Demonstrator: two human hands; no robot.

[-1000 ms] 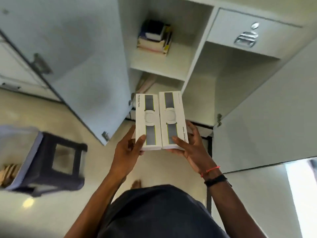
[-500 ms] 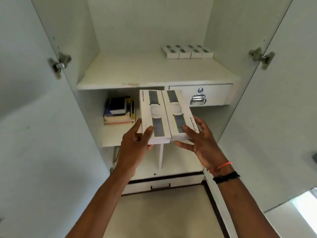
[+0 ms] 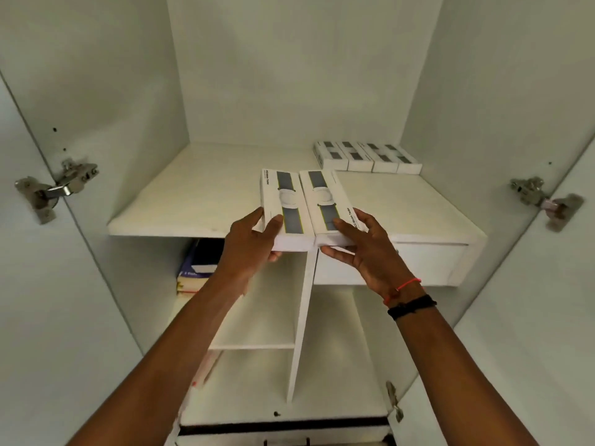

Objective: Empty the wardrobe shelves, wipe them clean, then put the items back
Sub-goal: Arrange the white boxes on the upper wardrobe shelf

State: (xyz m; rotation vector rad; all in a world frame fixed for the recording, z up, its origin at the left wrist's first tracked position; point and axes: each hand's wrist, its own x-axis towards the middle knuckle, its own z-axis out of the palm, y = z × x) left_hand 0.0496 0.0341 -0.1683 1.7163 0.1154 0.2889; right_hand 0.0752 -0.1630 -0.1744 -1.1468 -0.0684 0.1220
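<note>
Two long white boxes printed with grey watch bands are held side by side over the front edge of the wide upper shelf (image 3: 193, 201). My left hand (image 3: 249, 244) grips the left box (image 3: 283, 204) by its near end, thumb on top. My right hand (image 3: 367, 249) grips the right box (image 3: 325, 201) the same way. Their far ends reach over the shelf; whether they touch it I cannot tell. A row of several similar boxes (image 3: 367, 157) lies at the shelf's back right.
Below the shelf on the left is a stack of books (image 3: 196, 270), on the right a white drawer (image 3: 418, 263). A vertical divider (image 3: 302, 323) splits the lower compartments. Both wardrobe doors stand open, with hinges (image 3: 54, 189) at each side.
Both hands have carried the two boxes up and forward, from in front of the drawer to over the upper shelf's front edge. The view has tilted up toward that shelf.
</note>
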